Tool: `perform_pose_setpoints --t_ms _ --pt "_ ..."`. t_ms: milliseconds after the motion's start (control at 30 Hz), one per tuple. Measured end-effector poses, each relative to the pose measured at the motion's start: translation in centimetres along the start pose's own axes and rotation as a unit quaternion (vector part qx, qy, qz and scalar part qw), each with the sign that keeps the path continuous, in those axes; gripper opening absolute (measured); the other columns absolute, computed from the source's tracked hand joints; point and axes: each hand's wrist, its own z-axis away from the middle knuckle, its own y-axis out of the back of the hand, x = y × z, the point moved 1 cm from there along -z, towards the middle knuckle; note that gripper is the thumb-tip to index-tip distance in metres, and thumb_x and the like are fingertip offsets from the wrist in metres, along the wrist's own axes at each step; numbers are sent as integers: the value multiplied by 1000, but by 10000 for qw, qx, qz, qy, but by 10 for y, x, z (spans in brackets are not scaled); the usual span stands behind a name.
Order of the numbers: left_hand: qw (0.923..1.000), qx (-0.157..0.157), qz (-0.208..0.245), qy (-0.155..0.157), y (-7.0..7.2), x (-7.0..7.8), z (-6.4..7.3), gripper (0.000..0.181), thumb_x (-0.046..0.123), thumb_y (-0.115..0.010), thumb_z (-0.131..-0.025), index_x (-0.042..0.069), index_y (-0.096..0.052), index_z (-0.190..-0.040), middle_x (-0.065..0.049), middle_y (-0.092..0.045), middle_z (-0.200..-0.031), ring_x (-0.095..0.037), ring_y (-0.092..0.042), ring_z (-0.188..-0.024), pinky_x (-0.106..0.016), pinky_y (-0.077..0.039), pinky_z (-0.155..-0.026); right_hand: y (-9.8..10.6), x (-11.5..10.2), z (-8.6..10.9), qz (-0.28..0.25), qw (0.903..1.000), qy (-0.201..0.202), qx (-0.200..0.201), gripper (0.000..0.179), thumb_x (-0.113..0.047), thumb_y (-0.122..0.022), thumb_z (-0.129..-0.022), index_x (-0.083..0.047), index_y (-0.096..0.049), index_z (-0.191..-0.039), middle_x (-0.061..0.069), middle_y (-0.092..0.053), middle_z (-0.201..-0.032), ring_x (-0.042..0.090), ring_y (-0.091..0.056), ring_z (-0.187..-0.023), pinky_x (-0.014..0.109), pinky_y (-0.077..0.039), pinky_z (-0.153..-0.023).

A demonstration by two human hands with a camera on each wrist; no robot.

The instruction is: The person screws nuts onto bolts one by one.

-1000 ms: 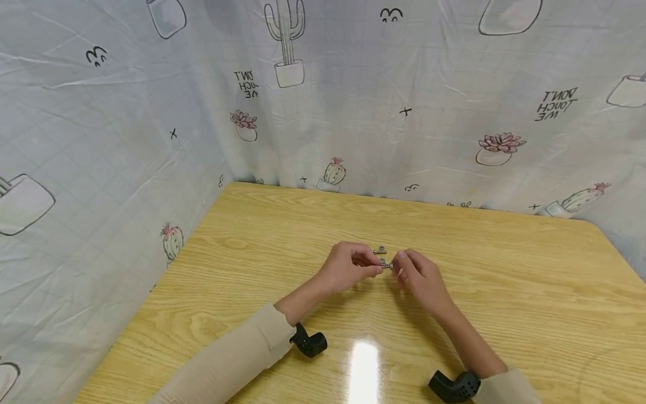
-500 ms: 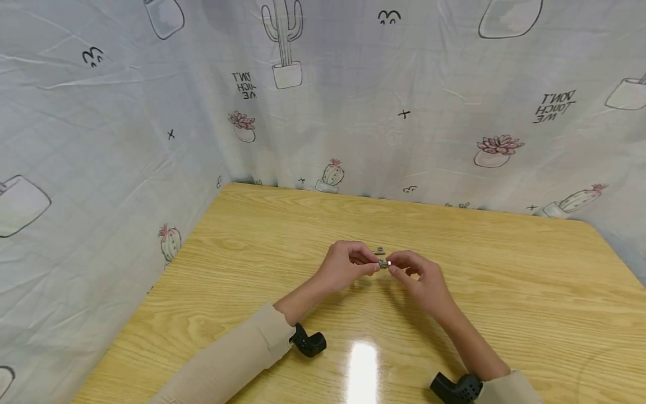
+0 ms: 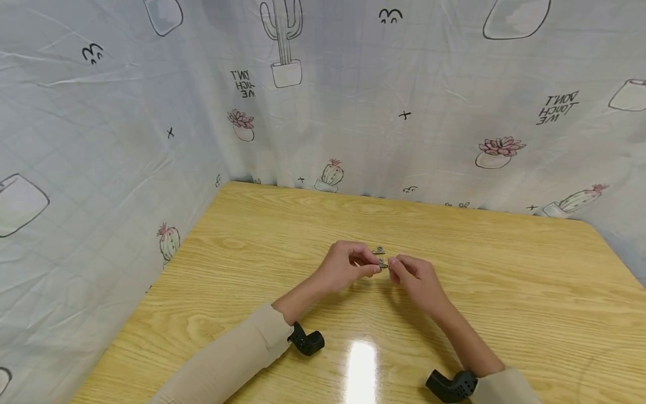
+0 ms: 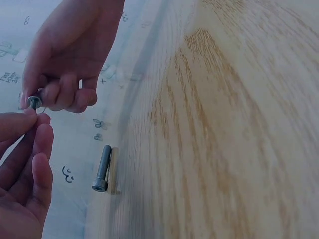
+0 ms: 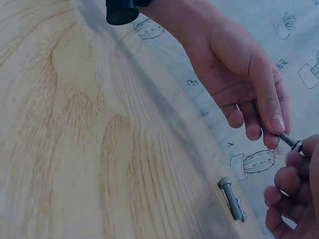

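Note:
Between both hands, a metal bolt [image 3: 384, 266] is held a little above the table. My left hand [image 3: 343, 266] pinches one end of it between thumb and fingers. At its other end my right hand [image 3: 416, 280] pinches a nut [image 5: 297, 146] on the bolt's threaded end, and the fingers partly hide it. In the left wrist view the nut [image 4: 34, 101] shows between the two hands. On the table behind them lies another bolt [image 3: 378, 252], with a small nut [image 3: 381, 248] beside it.
The wooden table [image 3: 282, 224] reaches back to a pale curtain [image 3: 353, 112] printed with cacti. Close behind the held bolt shows a small metal piece [image 3: 381, 261], too small to identify. Black wrist cameras [image 3: 309, 342] sit on both forearms.
My left hand keeps still with the bolt. The right hand's fingers first stood looser by the bolt's end, then closed on it; the thumb and fingers have since turned and shifted slightly.

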Motion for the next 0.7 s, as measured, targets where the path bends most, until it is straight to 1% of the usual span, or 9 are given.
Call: perform_pose_setpoints --t_ms 67,133,233,300,400,467,500,567,700 --pt "10000 -24 19 7 -1 0 0 3 16 -73 -87 14 -75 -89 -7 -73 -88 -26 -68 -77 -21 -49 -58 -1 -10 1 -22 9998 -193 8 43 -15 -45 -104 4 -54 -66 4 -42 -56 5 -31 -49 24 -32 -49" --pt "10000 -22 39 37 -1 0 0 4 17 -73 -86 14 -75 -88 -7 -73 -89 -26 -69 -77 -20 -48 -57 0 -18 1 10 9992 -379 82 49 -19 -41 -105 6 -51 -63 1 -37 -54 4 -27 -47 24 -30 -47" --pt "10000 27 3 49 -2 0 0 4 17 -73 -87 14 -75 -88 -5 -73 -89 -24 -69 -77 -21 -49 -58 -1 -10 1 107 9984 -507 246 53 -29 -35 -107 4 -55 -70 5 -44 -57 9 -34 -47 25 -33 -48" --pt "9999 87 -39 55 -2 0 0 4 17 -73 -87 14 -74 -88 -5 -73 -88 -21 -68 -76 -22 -50 -59 0 -1 0 85 9984 -484 295 50 -33 -33 -107 1 -60 -81 9 -53 -66 16 -45 -54 27 -40 -53" --pt "9998 182 -92 49 -1 1 0 6 18 -73 -87 12 -74 -89 -4 -73 -86 -17 -68 -74 -23 -52 -61 1 8 1 -1 9993 -214 315 40 -32 -36 -106 -4 -63 -101 13 -64 -85 24 -57 -69 29 -48 -63" --pt "9997 224 -62 78 -1 1 0 6 18 -73 -87 13 -73 -90 -4 -72 -85 -18 -68 -74 -24 -52 -61 3 7 2 -140 9994 -34 318 33 -28 -41 -105 -5 -63 -113 12 -66 -97 25 -61 -78 30 -51 -69" --pt "9997 247 -21 79 0 1 -1 6 18 -73 -87 12 -73 -90 -4 -72 -85 -19 -69 -75 -24 -52 -61 3 6 3 -169 9993 102 326 30 -25 -43 -105 -5 -62 -117 11 -67 -102 23 -62 -79 30 -51 -70" --pt "9996 260 39 102 1 0 -1 5 17 -73 -87 12 -73 -90 -5 -72 -85 -25 -69 -76 -25 -53 -61 3 8 3 -160 9985 396 353 26 -19 -50 -102 -5 -62 -120 10 -67 -109 20 -64 -81 27 -52 -72" --pt "9995 272 87 142 1 -1 -1 3 15 -72 -88 13 -73 -90 -7 -72 -84 -29 -70 -78 -25 -51 -60 2 9 4 71 9959 806 413 21 -10 -60 -96 -4 -65 -116 7 -68 -112 10 -64 -86 22 -53 -75"
